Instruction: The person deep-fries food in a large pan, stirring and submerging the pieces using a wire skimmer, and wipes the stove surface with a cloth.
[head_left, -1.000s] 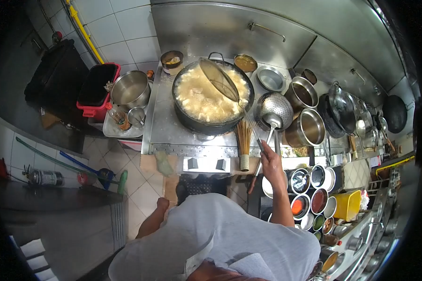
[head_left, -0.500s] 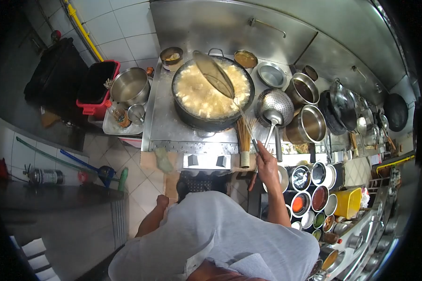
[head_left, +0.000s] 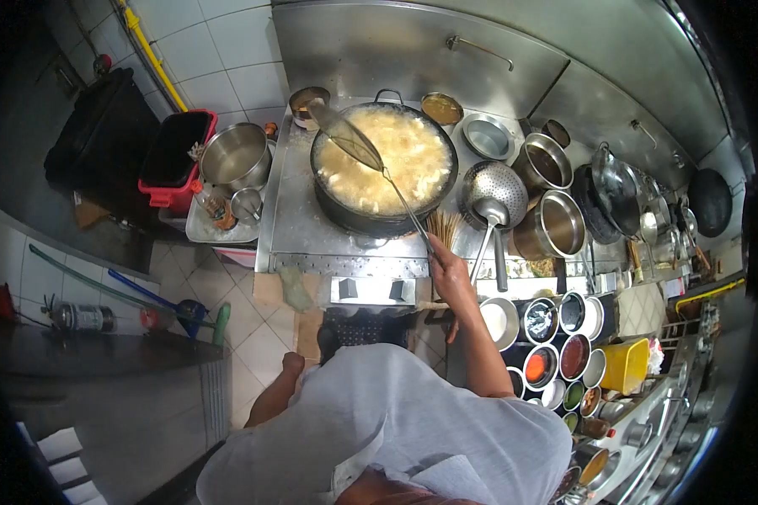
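My right hand (head_left: 451, 273) is closed round the long handle of a mesh skimmer (head_left: 355, 141). The skimmer's round mesh head is tilted over the left side of a big black wok-like pot (head_left: 377, 225), its far edge reaching toward a small pot (head_left: 299, 114) behind. Pale pieces (head_left: 400, 160) bubble in foamy yellowish oil or liquid inside the big pot. Beneath my right forearm, a bamboo brush (head_left: 444, 225) is partly hidden. Low beside my body hangs my left hand (head_left: 291, 364), curled into a fist, with nothing visible in it.
Right of the big pot, a perforated ladle-strainer (head_left: 493, 187) holds a metal ladle (head_left: 491, 210). Two steel pots (head_left: 550, 225) stand beyond it. Several seasoning tubs (head_left: 539, 364) fill the right side. A steel pot (head_left: 234, 156) and bottle (head_left: 215, 209) sit on a tray at left.
The skimmer head has shifted left across the pot toward the small pot at back left. My right hand has moved left and slightly up with its handle. My left hand stays almost still.
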A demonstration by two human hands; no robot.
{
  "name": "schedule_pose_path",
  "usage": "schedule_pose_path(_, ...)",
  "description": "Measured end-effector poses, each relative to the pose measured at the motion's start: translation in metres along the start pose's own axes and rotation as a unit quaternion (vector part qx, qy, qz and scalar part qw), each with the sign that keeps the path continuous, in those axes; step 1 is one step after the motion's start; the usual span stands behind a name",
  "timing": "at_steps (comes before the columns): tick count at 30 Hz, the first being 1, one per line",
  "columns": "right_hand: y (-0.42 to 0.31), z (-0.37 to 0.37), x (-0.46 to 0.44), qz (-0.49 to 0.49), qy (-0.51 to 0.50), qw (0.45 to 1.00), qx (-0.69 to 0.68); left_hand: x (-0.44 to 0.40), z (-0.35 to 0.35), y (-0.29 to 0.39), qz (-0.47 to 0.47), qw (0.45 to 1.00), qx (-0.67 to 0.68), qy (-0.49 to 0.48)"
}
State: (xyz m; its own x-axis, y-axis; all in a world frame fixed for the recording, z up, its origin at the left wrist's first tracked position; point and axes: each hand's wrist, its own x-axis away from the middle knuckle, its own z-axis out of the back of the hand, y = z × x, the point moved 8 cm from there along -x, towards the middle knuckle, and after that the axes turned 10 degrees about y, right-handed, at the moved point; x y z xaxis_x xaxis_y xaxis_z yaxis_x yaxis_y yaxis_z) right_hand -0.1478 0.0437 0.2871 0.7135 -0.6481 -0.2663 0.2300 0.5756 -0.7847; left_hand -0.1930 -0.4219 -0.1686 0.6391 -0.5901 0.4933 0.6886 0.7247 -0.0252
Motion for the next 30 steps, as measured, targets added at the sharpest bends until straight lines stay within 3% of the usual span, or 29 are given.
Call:
schedule_pose_path(3,-0.015,-0.007,-0.008,-0.013,-0.018,0.999,0.038,0.005,0.004,0.007,-0.036,0.999,-0.013,0.033)
schedule_pose_path(7,-0.024,-0.007,-0.019,-0.019,-0.008,0.999,0.049,0.002,-0.008,0.004,-0.009,0.999,0.031,0.023)
schedule_pose_path(9,-0.026,-0.008,-0.028,0.009,0.008,0.999,0.043,0.004,-0.026,-0.016,0.163,0.972,0.17,0.004)
schedule_pose_path(12,-0.027,-0.02,-0.039,0.015,0.008,1.0,0.019,0.021,-0.006,-0.016,0.213,0.952,0.22,-0.031)
schedule_pose_path(15,-0.017,-0.045,-0.052,-0.031,-0.016,0.999,-0.001,0.017,-0.016,-0.015,0.161,0.967,0.198,-0.023)
schedule_pose_path(17,-0.014,-0.057,-0.058,0.016,0.015,0.999,-0.036,0.005,-0.043,-0.016,0.139,0.975,0.174,-0.013)
schedule_pose_path(19,-0.028,-0.059,-0.059,-0.013,-0.019,0.999,0.029,0.003,-0.041,-0.017,0.119,0.982,0.15,-0.003)
schedule_pose_path(21,-0.032,-0.061,-0.058,-0.003,-0.025,0.998,0.066,0.007,-0.01,-0.007,0.033,0.998,0.06,0.004)
schedule_pose_path(24,-0.022,-0.066,-0.06,0.025,-0.026,0.992,0.122,0.011,0.011,0.002,-0.013,1.0,0.016,-0.015)
schedule_pose_path(25,-0.021,-0.067,-0.06,0.043,-0.019,0.989,0.14,0.01,0.005,0.002,-0.014,1.0,0.017,-0.016)
schedule_pose_path(27,-0.024,-0.063,-0.06,0.029,-0.025,0.987,0.156,0.005,-0.012,-0.017,0.117,0.982,0.145,0.012)
schedule_pose_path(28,-0.024,-0.062,-0.06,0.016,-0.032,0.985,0.171,0.004,-0.011,-0.017,0.117,0.982,0.145,0.013)
schedule_pose_path(30,-0.025,-0.06,-0.06,0.008,-0.033,0.983,0.182,0.003,-0.014,-0.003,-0.004,1.0,-0.023,-0.02)
